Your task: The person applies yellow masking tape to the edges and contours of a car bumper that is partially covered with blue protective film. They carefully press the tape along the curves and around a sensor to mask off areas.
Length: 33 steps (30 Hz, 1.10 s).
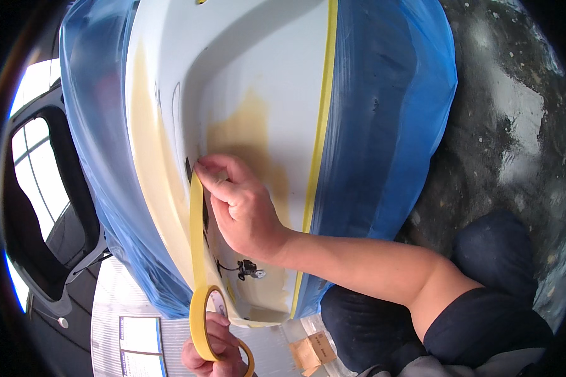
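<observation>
A white car body panel (277,69) with beige patches runs down the middle. My right hand (242,207) reaches across it, thumb and index finger pinched on the free end of a yellow masking tape strip (197,239), beside a dark slot in the panel. The strip runs down, taut, to a masking tape roll (198,320). My left hand (214,352) grips this roll near the lower edge, its fingers partly hidden by it. Another yellow curved band (249,359) shows beside that hand; whether it is a second roll I cannot tell. A small black latch with a cable (250,270) sits below my right hand.
Blue plastic film covers the left side (94,107) and right side (396,125), with a yellow tape line (324,125) along its right seam. A dark car door (56,188) stands at left. Brown cardboard (312,352) and framed papers (140,336) lie low.
</observation>
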Motion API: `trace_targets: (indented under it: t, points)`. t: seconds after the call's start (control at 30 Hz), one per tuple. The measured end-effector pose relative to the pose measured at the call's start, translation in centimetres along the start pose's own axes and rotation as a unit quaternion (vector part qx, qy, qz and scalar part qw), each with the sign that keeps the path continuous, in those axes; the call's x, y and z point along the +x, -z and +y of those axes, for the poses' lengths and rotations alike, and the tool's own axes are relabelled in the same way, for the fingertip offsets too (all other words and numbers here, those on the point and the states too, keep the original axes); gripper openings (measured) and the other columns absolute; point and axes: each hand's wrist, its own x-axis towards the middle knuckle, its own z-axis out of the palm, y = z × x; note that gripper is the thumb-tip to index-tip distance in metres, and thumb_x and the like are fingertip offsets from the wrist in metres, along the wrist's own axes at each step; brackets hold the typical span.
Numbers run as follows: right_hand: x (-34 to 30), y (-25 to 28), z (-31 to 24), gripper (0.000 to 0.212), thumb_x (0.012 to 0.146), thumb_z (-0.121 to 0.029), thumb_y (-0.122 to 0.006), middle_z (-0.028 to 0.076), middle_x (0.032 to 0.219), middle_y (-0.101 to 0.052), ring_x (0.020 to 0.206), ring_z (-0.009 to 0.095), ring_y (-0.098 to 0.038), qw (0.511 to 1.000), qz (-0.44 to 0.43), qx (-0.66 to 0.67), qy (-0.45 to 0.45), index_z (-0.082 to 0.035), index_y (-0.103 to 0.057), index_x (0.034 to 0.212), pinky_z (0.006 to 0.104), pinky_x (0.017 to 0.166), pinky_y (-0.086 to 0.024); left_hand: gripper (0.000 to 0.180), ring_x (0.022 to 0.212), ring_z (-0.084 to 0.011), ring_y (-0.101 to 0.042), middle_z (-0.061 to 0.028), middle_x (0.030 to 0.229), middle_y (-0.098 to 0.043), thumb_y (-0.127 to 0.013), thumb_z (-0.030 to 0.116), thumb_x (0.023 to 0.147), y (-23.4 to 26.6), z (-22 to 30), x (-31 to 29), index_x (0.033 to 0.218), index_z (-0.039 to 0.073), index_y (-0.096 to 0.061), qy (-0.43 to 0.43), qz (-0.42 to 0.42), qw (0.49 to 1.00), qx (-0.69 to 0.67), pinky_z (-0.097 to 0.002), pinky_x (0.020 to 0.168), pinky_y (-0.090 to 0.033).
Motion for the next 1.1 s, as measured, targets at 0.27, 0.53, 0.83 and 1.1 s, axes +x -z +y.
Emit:
trace_targets:
  t: [0.27, 0.53, 0.83, 1.1]
  points:
    - [0.4, 1.5, 0.4, 0.031, 0.097, 0.0, -0.059, 0.017, 0.115, -0.063, 0.097, 0.023, -0.065, 0.996, -0.055, 0.072, 0.008, 0.006, -0.067, 0.126, 0.0311, 0.081, -0.053, 0.034, 0.076, -0.0221, -0.054, -0.0099, 0.074, -0.057, -0.064, 0.034, 0.102, 0.9, -5.7, -1.8, 0.1, 0.0, -0.063, -0.035, 0.036, 0.999, -0.007, -0.0361, 0.076, -0.045]
    - [0.3, 1.4, -0.3, 0.026, 0.103, -0.005, -0.058, 0.013, 0.11, -0.066, 0.089, 0.016, -0.065, 0.991, -0.072, 0.102, -0.048, 0.008, -0.067, 0.123, 0.0266, 0.075, -0.053, 0.041, 0.076, -0.0217, -0.055, -0.0069, 0.067, -0.055, -0.066, 0.04, 0.099, 0.6, -4.8, -1.0, 0.083, 0.003, -0.06, -0.09, 0.047, 0.993, 0.051, -0.0368, 0.075, -0.046]
    - [-0.2, 1.2, 0.8, 0.032, 0.101, 0.0, -0.058, 0.014, 0.116, -0.064, 0.088, 0.017, -0.064, 0.996, -0.065, 0.045, 0.038, 0.006, -0.063, 0.131, 0.0271, 0.074, -0.052, 0.044, 0.068, -0.0234, -0.055, -0.0025, 0.059, -0.055, -0.076, 0.044, 0.085, -2.9, 0.3, 2.5, 0.071, 0.004, -0.063, -0.218, -0.058, 0.956, 0.187, -0.0384, 0.074, -0.048]
    - [-0.1, 1.1, 0.8, 0.033, 0.097, 0.004, -0.061, 0.015, 0.116, -0.065, 0.092, 0.024, -0.065, 0.994, -0.057, 0.02, 0.09, 0.006, -0.064, 0.13, 0.0312, 0.078, -0.053, 0.055, 0.067, -0.0201, -0.053, -0.0012, 0.059, -0.052, -0.071, 0.055, 0.09, -4.1, 1.5, 2.9, 0.069, 0.007, -0.059, -0.167, 0.057, 0.965, 0.192, -0.0399, 0.076, -0.048]
